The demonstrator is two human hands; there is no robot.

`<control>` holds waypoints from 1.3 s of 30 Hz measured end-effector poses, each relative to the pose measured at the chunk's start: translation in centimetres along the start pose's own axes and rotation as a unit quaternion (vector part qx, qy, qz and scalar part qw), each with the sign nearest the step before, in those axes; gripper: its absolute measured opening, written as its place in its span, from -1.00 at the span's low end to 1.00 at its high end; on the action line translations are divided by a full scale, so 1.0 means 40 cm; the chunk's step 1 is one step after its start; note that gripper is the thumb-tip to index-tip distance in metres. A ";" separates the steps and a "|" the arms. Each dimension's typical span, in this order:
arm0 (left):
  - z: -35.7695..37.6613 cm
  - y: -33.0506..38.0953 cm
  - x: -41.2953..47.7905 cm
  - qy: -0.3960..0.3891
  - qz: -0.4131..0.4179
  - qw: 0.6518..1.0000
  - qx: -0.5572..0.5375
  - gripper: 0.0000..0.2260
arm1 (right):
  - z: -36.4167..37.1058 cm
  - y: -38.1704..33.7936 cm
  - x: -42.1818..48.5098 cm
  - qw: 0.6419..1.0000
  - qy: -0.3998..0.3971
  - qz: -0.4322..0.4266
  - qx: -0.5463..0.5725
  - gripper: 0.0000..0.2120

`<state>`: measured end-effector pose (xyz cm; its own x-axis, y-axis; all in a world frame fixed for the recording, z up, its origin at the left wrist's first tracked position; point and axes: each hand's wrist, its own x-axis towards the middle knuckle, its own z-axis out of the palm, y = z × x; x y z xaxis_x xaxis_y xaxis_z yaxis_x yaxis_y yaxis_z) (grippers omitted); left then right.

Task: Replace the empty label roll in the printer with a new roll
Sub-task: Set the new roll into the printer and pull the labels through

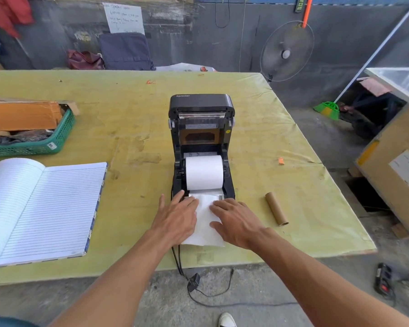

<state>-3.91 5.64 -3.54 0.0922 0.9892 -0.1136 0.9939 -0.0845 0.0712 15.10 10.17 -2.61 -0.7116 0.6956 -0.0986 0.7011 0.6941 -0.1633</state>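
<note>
The black label printer (201, 107) stands on the yellow-green table with its lid swung open and upright. A full white label roll (204, 172) sits in its bay. A strip of label paper (206, 223) runs out of the front toward me over the table edge. My left hand (175, 217) lies flat on the strip's left side, fingers spread by the printer's front. My right hand (236, 221) presses flat on the strip's right side. The empty brown cardboard core (276, 208) lies on the table to the right of the printer.
An open lined notebook (40, 208) lies at the left. A green basket (57, 140) with a cardboard box stands at the far left. The printer's cable and adapter (194, 282) hang off the near table edge. A fan (286, 51) stands behind the table, and a power strip (384, 280) lies on the floor.
</note>
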 end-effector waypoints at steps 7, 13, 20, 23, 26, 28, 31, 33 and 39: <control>-0.014 -0.010 0.045 -0.046 -0.018 0.998 0.033 -0.55 | -0.001 -0.006 0.014 1.000 -0.010 0.004 -0.011 -0.60; -0.010 -0.030 0.027 0.004 -0.005 1.000 0.028 -0.58 | 0.000 -0.007 0.000 0.998 -0.028 -0.053 -0.003 -0.40; 0.032 -0.056 -0.032 0.025 0.126 0.991 0.032 -0.39 | 0.010 -0.012 0.005 0.985 -0.119 -0.097 -0.075 0.04; 0.038 -0.076 -0.055 0.022 0.149 0.988 0.044 -0.30 | 0.006 -0.004 0.005 0.980 -0.128 -0.110 -0.110 0.01; 0.040 -0.084 -0.066 0.039 0.166 0.983 0.072 -0.29 | -0.005 -0.003 0.011 0.985 -0.100 -0.110 -0.083 -0.22; 0.030 -0.071 -0.065 0.059 0.160 0.983 0.075 -0.29 | -0.015 -0.003 0.016 0.987 -0.100 -0.104 -0.063 -0.27; 0.019 -0.062 -0.068 0.094 0.154 0.981 0.074 -0.39 | -0.024 0.007 0.021 0.989 -0.105 -0.088 -0.051 -0.29; 0.017 -0.060 -0.076 0.106 0.152 0.980 0.067 -0.47 | -0.028 0.017 0.023 0.990 -0.101 -0.084 -0.048 -0.30; 0.024 -0.053 -0.092 0.124 0.155 0.978 0.064 -0.54 | -0.027 0.020 0.017 0.991 -0.086 -0.093 -0.035 -0.29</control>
<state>-6.29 2.04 -4.24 0.3884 0.9111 0.1382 0.9215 -0.3835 -0.0614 15.22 11.41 -1.75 -0.8213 0.5172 -0.2409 0.5548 0.8223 -0.1262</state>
